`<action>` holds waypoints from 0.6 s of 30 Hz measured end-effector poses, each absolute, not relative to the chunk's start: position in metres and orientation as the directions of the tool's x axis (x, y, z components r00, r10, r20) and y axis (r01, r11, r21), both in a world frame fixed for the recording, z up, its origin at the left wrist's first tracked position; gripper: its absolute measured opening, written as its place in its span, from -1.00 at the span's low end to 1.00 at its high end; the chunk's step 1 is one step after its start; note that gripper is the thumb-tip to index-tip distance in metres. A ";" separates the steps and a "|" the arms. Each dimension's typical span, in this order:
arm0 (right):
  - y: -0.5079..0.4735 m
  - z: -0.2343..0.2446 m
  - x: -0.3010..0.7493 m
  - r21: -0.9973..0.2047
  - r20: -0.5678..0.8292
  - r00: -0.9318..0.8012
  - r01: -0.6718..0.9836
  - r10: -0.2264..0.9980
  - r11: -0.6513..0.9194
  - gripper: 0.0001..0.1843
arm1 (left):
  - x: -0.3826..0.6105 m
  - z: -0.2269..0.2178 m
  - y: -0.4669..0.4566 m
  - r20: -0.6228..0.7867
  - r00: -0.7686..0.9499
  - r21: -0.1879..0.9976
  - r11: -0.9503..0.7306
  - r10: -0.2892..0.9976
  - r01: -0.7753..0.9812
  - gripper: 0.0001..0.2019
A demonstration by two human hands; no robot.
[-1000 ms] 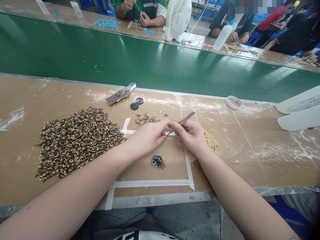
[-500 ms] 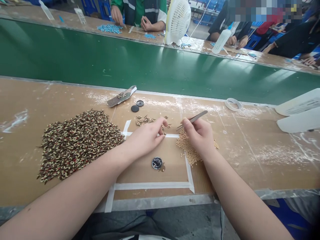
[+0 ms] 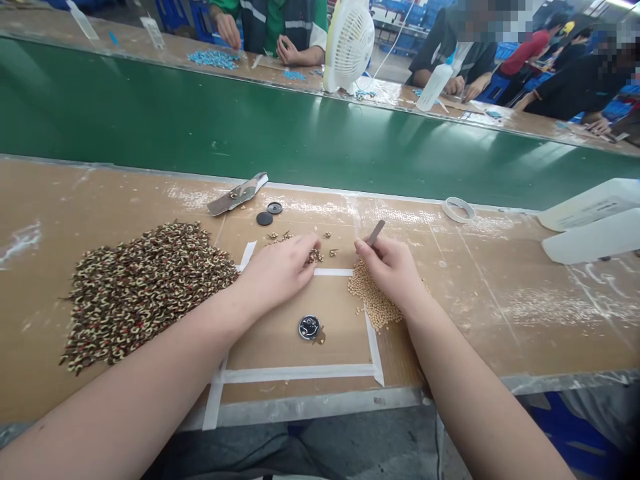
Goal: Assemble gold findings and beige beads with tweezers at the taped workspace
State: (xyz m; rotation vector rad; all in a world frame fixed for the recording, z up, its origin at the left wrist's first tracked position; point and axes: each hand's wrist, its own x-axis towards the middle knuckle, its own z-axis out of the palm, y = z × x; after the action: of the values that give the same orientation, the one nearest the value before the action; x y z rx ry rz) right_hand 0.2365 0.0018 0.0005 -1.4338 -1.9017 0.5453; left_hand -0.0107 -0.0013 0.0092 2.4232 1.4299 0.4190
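Observation:
In my right hand (image 3: 395, 270) are metal tweezers (image 3: 376, 232), pinched between thumb and fingers, their flat end sticking up and away from me. That hand rests over the near edge of a pile of tiny tan beads (image 3: 373, 297), partly covering it. My left hand (image 3: 280, 267) reaches in from the left with fingers curled down among several small brown-and-cream pieces (image 3: 315, 256). Whether a piece is between its fingertips is hidden. Toward me, between the wrists, sits a small round dish (image 3: 309, 327) of dark, glossy liquid, with a brown smear beside it.
A big heap of brown, cream and red pieces (image 3: 145, 293) lies left. Behind are two black lids (image 3: 265, 218), a camouflage-patterned strip (image 3: 239, 195) and a tape roll (image 3: 459, 210). White bottles (image 3: 595, 237) lie right. Beyond the green belt (image 3: 225, 127), people work beside a fan (image 3: 349, 47).
The tweezers have turned to a steeper angle in my right hand. My left hand has shifted slightly left, its fingertips now closer in among the small pieces. The whole view has moved a little.

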 end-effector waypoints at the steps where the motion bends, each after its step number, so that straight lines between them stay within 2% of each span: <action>1: 0.002 0.000 0.236 -0.683 0.264 -0.166 0.664 0.950 0.305 -0.54 | -0.011 0.009 -0.002 0.107 0.464 0.396 -0.466 0.879 0.791 -0.74; 7: 0.002 -0.002 0.235 -0.661 0.259 -0.204 0.675 0.944 0.327 -0.55 | -0.010 0.016 -0.006 0.138 0.437 0.399 -0.454 0.889 0.797 -0.72; 9: 0.000 -0.001 0.234 -0.676 0.278 -0.199 0.654 0.940 0.339 -0.55 | -0.008 0.022 -0.008 0.155 0.403 0.477 -0.425 0.902 0.769 -0.76; 11: -0.003 0.002 0.232 -0.740 0.314 -0.169 0.573 0.934 0.352 -0.59 | -0.005 0.027 -0.009 0.124 0.353 0.641 -0.346 0.928 0.685 -0.81; 13: -0.007 0.004 0.229 -0.834 0.344 -0.119 0.417 0.932 0.361 -0.65 | -0.001 0.030 -0.010 0.001 0.319 0.832 -0.177 0.948 0.525 -0.77; 15: -0.011 0.006 0.226 -0.900 0.359 -0.091 0.230 0.929 0.370 -0.68 | 0.002 0.029 -0.011 -0.185 0.341 0.946 0.072 0.922 0.316 -0.70; 18: -0.014 0.006 0.223 -0.926 0.371 -0.119 0.024 0.921 0.376 -0.71 | 0.006 0.023 -0.011 -0.360 0.448 0.924 0.378 0.818 0.052 -0.70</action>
State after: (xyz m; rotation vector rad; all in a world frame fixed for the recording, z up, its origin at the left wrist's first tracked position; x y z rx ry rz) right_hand 0.2226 -0.0138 0.0055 -0.8967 -1.4817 0.9748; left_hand 0.0059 -0.0113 0.0233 1.0816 0.9988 0.6115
